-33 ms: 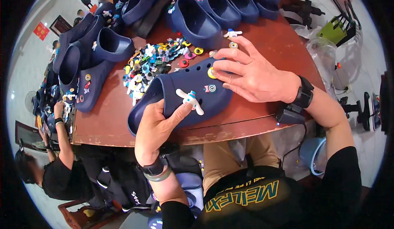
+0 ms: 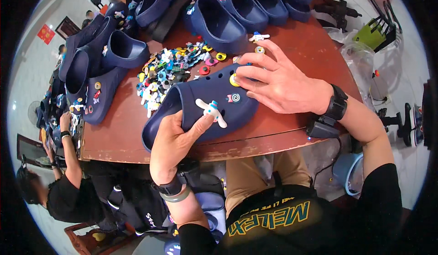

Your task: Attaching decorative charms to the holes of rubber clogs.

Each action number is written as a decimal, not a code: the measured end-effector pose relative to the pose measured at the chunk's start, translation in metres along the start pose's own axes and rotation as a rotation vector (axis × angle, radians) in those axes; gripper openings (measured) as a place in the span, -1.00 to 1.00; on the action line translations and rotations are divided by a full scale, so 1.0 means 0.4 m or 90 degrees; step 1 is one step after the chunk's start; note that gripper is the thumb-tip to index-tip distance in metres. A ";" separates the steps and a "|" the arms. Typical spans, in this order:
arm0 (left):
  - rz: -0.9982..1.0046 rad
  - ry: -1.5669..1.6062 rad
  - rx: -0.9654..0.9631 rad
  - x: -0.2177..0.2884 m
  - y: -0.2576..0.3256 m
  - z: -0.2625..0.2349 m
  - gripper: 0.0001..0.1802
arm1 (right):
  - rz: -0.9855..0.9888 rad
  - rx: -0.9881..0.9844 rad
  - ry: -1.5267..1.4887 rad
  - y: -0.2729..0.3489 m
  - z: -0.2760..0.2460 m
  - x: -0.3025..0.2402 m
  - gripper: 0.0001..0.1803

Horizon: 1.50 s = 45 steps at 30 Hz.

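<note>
A navy clog (image 2: pixel 199 90) lies tilted over the table's near edge, its toe toward the right. My left hand (image 2: pixel 175 138) grips its side near the heel opening, with the thumb on a white long-eared charm (image 2: pixel 211 112). Beside that charm a swirl charm (image 2: pixel 235 98) with a pink bow sits on the clog's upper. At the toe, the fingers of my right hand (image 2: pixel 285 84) close on a round yellow charm (image 2: pixel 233 80), partly hidden by the fingertips. Several open holes show in the upper.
Behind the clog spreads a heap of mixed small charms (image 2: pixel 166 74). More navy clogs (image 2: pixel 219 24) line the back and left of the red-brown table (image 2: pixel 315 58). Another white charm (image 2: pixel 259 36) lies past my right fingers. A co-worker's hand (image 2: pixel 66 120) is at the far left.
My right fingertips and the yellow charm have shifted very slightly to the left. The clog and my left hand stay in place.
</note>
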State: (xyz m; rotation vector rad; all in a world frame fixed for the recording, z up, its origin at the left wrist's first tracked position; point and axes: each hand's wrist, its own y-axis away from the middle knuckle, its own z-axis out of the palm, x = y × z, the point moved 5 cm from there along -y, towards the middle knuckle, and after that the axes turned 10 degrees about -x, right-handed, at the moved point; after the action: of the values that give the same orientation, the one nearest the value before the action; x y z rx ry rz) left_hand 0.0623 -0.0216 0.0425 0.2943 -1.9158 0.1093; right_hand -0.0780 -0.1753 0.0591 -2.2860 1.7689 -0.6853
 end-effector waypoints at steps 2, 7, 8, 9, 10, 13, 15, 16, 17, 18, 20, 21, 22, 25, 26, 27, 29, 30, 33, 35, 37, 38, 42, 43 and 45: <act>-0.004 -0.042 0.030 0.016 0.002 0.006 -0.67 | 0.024 0.019 0.005 -0.008 0.009 0.009 -0.75; 0.038 -0.016 0.042 0.007 0.005 0.007 -0.67 | 0.026 0.042 -0.088 -0.013 0.008 0.023 -0.79; 0.019 -0.020 0.029 0.004 0.004 0.007 -0.67 | 0.032 0.061 -0.122 -0.009 0.008 0.032 -0.82; 0.023 -0.023 0.030 0.008 0.006 0.004 -0.67 | 0.031 0.064 -0.118 -0.008 0.013 0.039 -0.82; 0.008 -0.015 0.017 0.008 0.008 0.004 -0.66 | 0.053 0.070 -0.254 -0.006 0.024 0.057 -0.86; -0.015 -0.013 -0.006 0.022 0.017 0.009 -0.68 | 0.078 0.111 -0.409 0.009 0.024 0.090 -0.83; -0.036 0.026 -0.085 0.013 0.028 0.014 -0.70 | 0.133 0.091 -0.743 0.027 0.050 0.113 -0.83; -0.041 0.039 -0.101 0.013 0.036 0.016 -0.73 | 0.194 0.135 -0.754 0.037 0.054 0.130 -0.83; -0.057 0.046 -0.115 0.004 0.034 0.019 -0.75 | 0.313 0.088 -0.781 0.050 0.066 0.161 -0.83; -0.050 0.080 -0.114 0.007 0.035 0.026 -0.76 | 0.326 0.098 -0.720 0.066 0.066 0.193 -0.83; -0.043 0.110 -0.121 0.008 0.040 0.030 -0.76 | 0.321 0.085 -0.696 0.085 0.080 0.239 -0.82; -0.070 0.110 -0.119 0.000 0.045 0.022 -0.77 | 0.327 0.091 -0.694 0.095 0.079 0.253 -0.82; -0.098 0.109 -0.116 -0.006 0.047 0.019 -0.78 | 0.343 -0.011 -0.700 0.102 0.096 0.257 -0.82; -0.088 0.165 -0.115 0.010 0.045 0.027 -0.78 | 0.350 -0.104 -0.679 0.119 0.127 0.253 -0.82; -0.084 0.159 -0.111 0.009 0.044 0.026 -0.79 | 0.306 -0.125 -0.615 0.114 0.129 0.244 -0.83; -0.086 0.158 -0.113 0.009 0.041 0.027 -0.79 | 0.262 -0.145 -0.551 0.110 0.129 0.234 -0.84; -0.080 0.153 -0.115 0.009 0.040 0.027 -0.80 | 0.287 -0.149 -0.550 0.107 0.128 0.227 -0.85; -0.082 0.153 -0.114 0.007 0.041 0.026 -0.80 | 0.313 -0.157 -0.554 0.104 0.124 0.225 -0.83; -0.069 0.177 -0.118 0.008 0.043 0.028 -0.81 | 0.328 -0.105 -0.686 0.084 0.096 0.201 -0.81; -0.063 0.185 -0.107 0.011 0.044 0.028 -0.81 | 0.312 -0.043 -0.814 0.065 0.071 0.173 -0.81; -0.068 0.178 -0.106 0.002 0.045 0.023 -0.80 | 0.247 -0.081 -0.931 0.042 0.060 0.126 -0.82; -0.071 0.170 -0.112 0.000 0.045 0.023 -0.80 | 0.249 -0.123 -0.934 0.042 0.068 0.109 -0.81; -0.049 0.150 -0.115 0.015 0.044 0.027 -0.78 | 0.211 -0.173 -0.620 0.033 0.047 0.097 -0.77; -0.053 0.148 -0.119 0.010 0.042 0.028 -0.78 | 0.165 -0.141 -0.579 0.034 0.041 0.095 -0.77; -0.056 0.147 -0.121 0.002 0.040 0.024 -0.77 | 0.116 -0.110 -0.538 0.032 0.030 0.090 -0.77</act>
State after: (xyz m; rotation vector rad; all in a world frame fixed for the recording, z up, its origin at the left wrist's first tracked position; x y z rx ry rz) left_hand 0.0490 -0.0083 0.0407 0.2273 -1.6678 -0.0932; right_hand -0.0768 -0.2146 0.0522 -1.9948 1.5803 0.4373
